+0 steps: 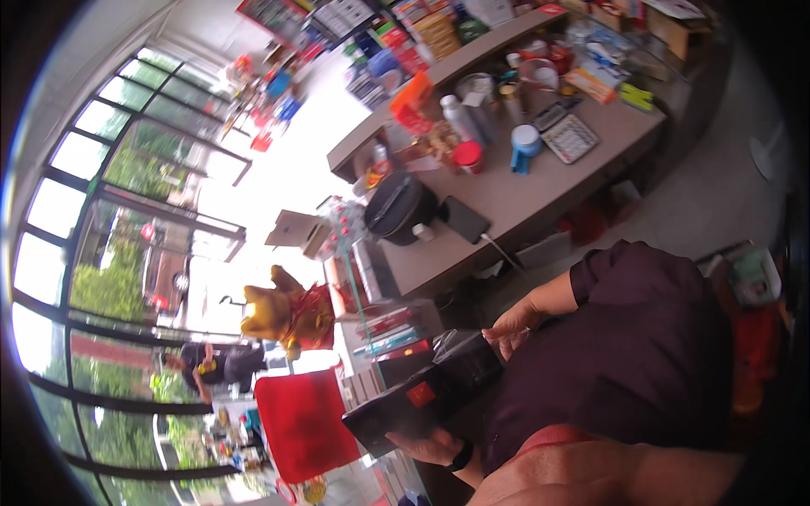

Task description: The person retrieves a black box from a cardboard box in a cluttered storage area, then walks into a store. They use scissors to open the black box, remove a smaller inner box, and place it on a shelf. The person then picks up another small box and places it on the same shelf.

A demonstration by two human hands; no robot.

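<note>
The view is strongly tilted and slightly blurred. Between my hands is a black box (396,413) with a small orange-red square on its face. My left hand (429,447), a dark band at its wrist, lies along the box's lower edge with the fingers against it. At the other end, my right hand (513,327) has its fingers bent at the edge of a dark, shiny part (466,352), which looks joined to the box; I cannot tell whether it is a separate piece. The right fingertips are partly hidden.
A grey counter (519,207) holds a phone (464,219) on a cable, a round black case (401,208), a calculator (569,138) and a red-lidded jar (468,158). Nearby are a red chair (305,426) and a golden cat figure (291,312). A person (215,367) stands near the windows.
</note>
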